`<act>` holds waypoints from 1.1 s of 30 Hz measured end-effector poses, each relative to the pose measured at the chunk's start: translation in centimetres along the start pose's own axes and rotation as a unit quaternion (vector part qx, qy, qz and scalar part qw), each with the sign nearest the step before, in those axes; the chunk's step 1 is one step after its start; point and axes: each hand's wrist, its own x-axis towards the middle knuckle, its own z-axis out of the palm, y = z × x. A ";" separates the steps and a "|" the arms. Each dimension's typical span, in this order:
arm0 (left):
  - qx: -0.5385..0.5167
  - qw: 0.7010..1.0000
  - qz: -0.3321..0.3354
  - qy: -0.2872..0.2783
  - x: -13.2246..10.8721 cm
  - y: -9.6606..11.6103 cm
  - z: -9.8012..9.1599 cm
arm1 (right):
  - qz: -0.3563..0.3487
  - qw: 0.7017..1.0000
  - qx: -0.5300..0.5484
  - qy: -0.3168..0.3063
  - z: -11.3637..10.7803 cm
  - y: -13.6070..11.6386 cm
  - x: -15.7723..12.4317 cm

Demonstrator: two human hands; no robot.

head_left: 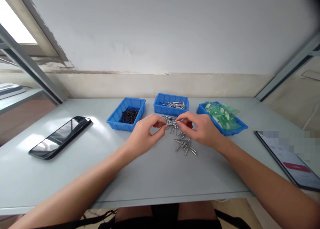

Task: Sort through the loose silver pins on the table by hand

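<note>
Over the middle of the table, my left hand is closed in a pinch, thumb and forefinger together at the edge of a heap of slim silver metal pins. Facing it, my right hand pinches one such silver metal pin, which points toward my left fingertips. Whether the left fingers also grip a pin is hard to make out against the heap. More silver pins lie loose and crossed on the table below my right hand. Their exact kind is too small to tell.
Behind the hands stand a blue bin of silver pins, a left blue bin of black screw-like pieces, and a right blue bin with green plastic packets. Phones lie left and right. A wall closes off the back.
</note>
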 end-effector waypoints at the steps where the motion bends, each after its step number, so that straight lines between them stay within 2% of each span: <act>1: 0.001 1.000 0.005 0.010 0.0 0.1 -0.1 | 0.000 1.000 -0.003 -0.010 0.1 0.0 0.0; 4: 0.001 1.000 0.023 0.021 0.0 0.2 -0.2 | -0.004 0.998 -0.015 -0.062 0.3 0.1 0.1; 9: -0.010 0.999 0.032 -0.014 -0.1 0.4 0.0 | -0.018 0.989 -0.038 -0.142 0.8 0.0 0.0; 14: -0.023 0.998 0.039 -0.045 -0.3 0.4 0.2 | -0.020 0.984 -0.049 -0.172 1.1 0.0 0.0; 22: -0.016 0.999 0.023 -0.033 -0.2 0.4 0.0 | -0.013 0.989 -0.054 -0.138 0.7 0.0 0.0; 28: 0.002 1.000 0.016 -0.014 0.0 0.2 -0.1 | -0.025 0.995 -0.055 -0.082 0.6 0.0 0.0; 33: -0.003 1.000 -0.007 -0.020 0.1 0.0 -0.1 | -0.032 0.998 -0.044 -0.034 0.3 0.1 0.0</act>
